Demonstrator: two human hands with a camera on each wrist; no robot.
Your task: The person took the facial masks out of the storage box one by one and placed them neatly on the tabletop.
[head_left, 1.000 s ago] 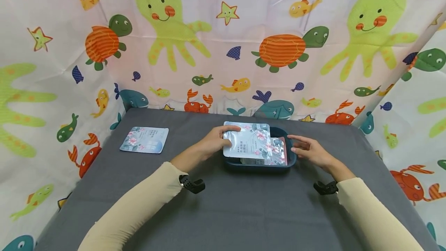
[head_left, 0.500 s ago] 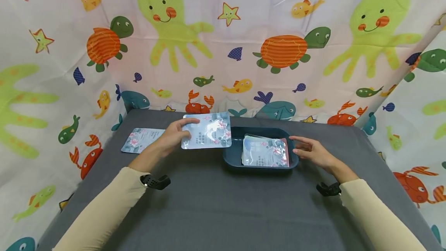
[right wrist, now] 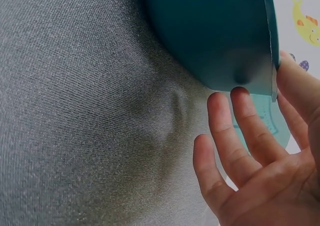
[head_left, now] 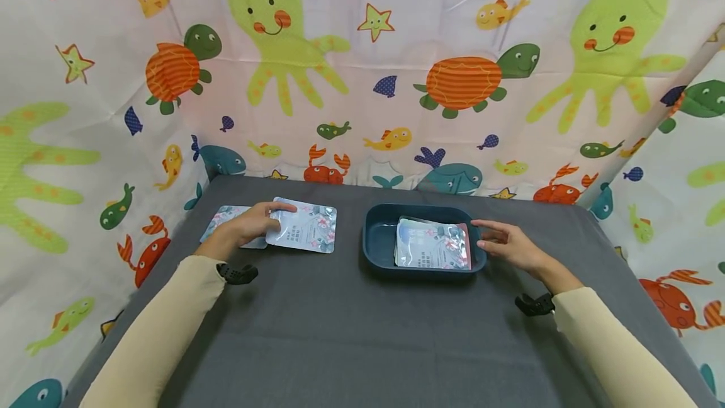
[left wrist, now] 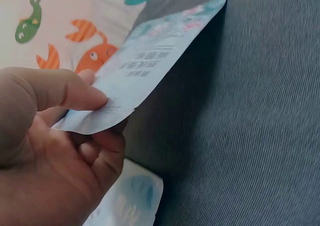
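Note:
My left hand [head_left: 246,225] pinches a light blue face mask packet [head_left: 303,226] with pink flowers, thumb on top and fingers beneath. In the left wrist view this packet [left wrist: 145,66] slants above the grey cloth. Partly behind the hand, a second face mask packet [head_left: 223,214] lies flat at the table's left. Relaxed, fairly straight fingers of my right hand [head_left: 512,249] touch the right end of a dark blue plastic bin [head_left: 381,241]. The right wrist view shows fingertips [right wrist: 240,98] against the bin's outer wall and the thumb by its rim.
Inside the bin's right part lies a stack of similar packets [head_left: 433,244], a pink edge showing at its right. Grey cloth [head_left: 362,332] covers the table. A curtain [head_left: 351,80] printed with sea animals hangs behind and at both sides.
My left hand has carried the face mask packet left, from above the bin to low beside the packet on the table. My right hand stays at the bin's right end.

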